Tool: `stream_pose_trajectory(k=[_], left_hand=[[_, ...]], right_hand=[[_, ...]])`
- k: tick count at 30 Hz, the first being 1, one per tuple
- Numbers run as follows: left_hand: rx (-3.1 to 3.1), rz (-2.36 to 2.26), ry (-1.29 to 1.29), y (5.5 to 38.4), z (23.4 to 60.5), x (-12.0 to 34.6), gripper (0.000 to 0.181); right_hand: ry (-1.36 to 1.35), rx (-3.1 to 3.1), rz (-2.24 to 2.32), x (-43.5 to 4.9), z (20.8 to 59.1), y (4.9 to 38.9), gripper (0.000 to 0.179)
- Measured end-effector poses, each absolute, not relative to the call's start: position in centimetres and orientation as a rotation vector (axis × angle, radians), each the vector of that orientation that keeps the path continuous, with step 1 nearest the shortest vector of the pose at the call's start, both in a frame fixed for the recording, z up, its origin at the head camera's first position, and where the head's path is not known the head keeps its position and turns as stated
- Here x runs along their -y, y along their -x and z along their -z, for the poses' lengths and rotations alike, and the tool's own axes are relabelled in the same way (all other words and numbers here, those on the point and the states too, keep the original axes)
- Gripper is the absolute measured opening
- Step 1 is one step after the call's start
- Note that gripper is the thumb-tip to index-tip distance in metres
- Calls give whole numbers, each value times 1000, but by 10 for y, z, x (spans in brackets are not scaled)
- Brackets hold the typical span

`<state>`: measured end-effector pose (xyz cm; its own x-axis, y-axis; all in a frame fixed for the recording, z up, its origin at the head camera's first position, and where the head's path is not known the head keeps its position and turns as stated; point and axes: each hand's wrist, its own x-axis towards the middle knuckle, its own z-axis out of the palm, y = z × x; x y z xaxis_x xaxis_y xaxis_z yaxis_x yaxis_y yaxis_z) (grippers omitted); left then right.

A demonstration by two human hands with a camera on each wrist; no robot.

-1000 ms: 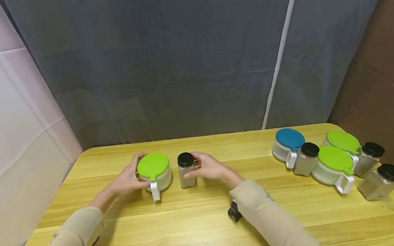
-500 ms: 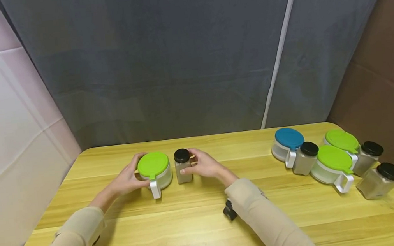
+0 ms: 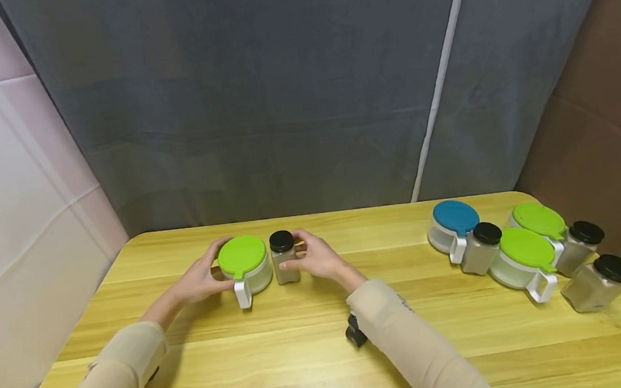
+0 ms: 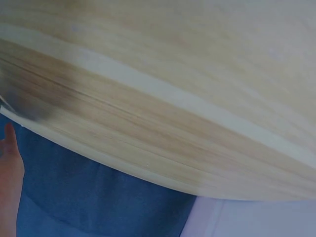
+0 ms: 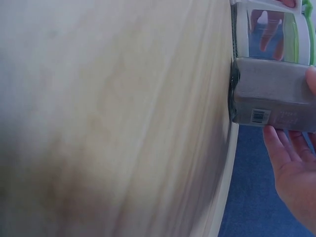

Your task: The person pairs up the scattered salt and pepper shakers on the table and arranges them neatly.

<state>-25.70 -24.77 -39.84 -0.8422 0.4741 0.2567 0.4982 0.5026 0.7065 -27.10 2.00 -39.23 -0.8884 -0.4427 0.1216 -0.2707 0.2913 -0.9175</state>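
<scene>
A clear, round seasoning pot with a green lid [image 3: 242,255] and white handle stands on the left half of the table. My left hand [image 3: 199,282] holds it from the left, thumb in front and fingers behind. Just right of it stands a square jar [image 3: 282,271] with a black lid and greyish contents. My right hand [image 3: 322,259] grips this jar between thumb and fingers from the right. In the right wrist view, the jar [image 5: 271,91] stands upright beside the pot [image 5: 291,37], its base on the table. The left wrist view catches only part of my left hand [image 4: 10,182].
On the right side of the wooden table [image 3: 221,374] stand a blue-lidded pot [image 3: 455,218], two green-lidded pots [image 3: 526,252] [image 3: 538,223], and black-lidded jars [image 3: 481,253] [image 3: 576,254] [image 3: 596,289]. A dark grey curtain [image 3: 252,100] hangs behind the table.
My right hand has slid the jar left and away from me, narrowing its gap to the green-lidded pot. The pot has shifted slightly away from me with my left hand.
</scene>
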Motion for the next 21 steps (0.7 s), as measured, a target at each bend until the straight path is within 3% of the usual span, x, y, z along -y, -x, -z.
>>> stream_pose_trajectory(k=[21], left_hand=[[2700, 1311, 809, 257, 391, 238, 80]], right_hand=[[626, -2452, 1685, -13, 389, 269, 52]])
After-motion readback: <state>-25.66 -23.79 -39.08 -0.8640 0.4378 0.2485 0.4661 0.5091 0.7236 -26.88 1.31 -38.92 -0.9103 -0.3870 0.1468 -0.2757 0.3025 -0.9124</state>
